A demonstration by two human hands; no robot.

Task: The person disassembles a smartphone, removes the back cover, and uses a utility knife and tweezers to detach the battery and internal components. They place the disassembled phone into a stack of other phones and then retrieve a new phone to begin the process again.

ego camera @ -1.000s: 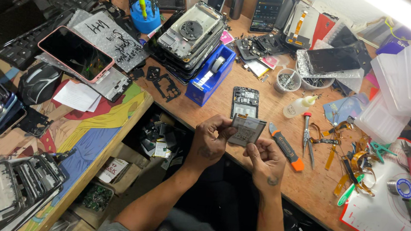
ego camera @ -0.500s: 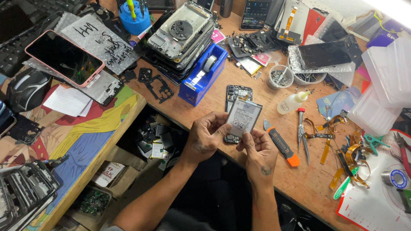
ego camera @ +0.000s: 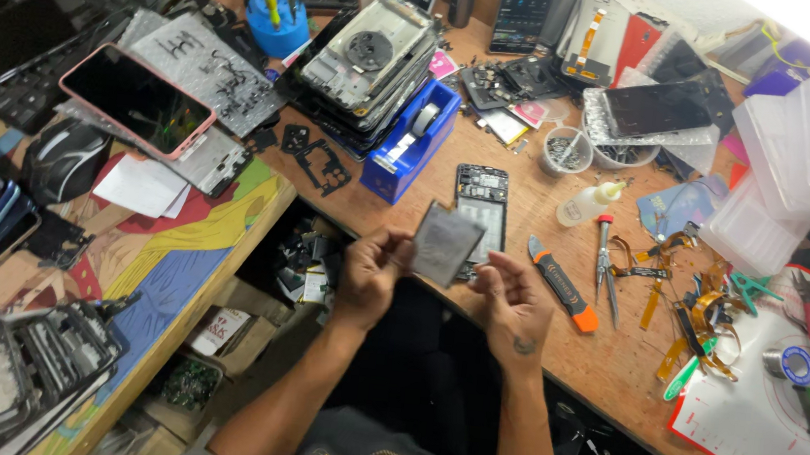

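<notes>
Left hand [ego camera: 369, 275] and right hand [ego camera: 511, 302] pinch opposite edges of a thin grey sheet [ego camera: 446, 245], held above the wooden surface [ego camera: 610, 361]. An opened phone [ego camera: 481, 208] lies at 12 o'clock of it. The sheet appears light, flexible, easily creased; best gripped by its edges.

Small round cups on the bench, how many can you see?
2, side by side behind the opened phone: one cup left, the other cup partly under a screen panel. More may be hidden in the clutter.
</notes>
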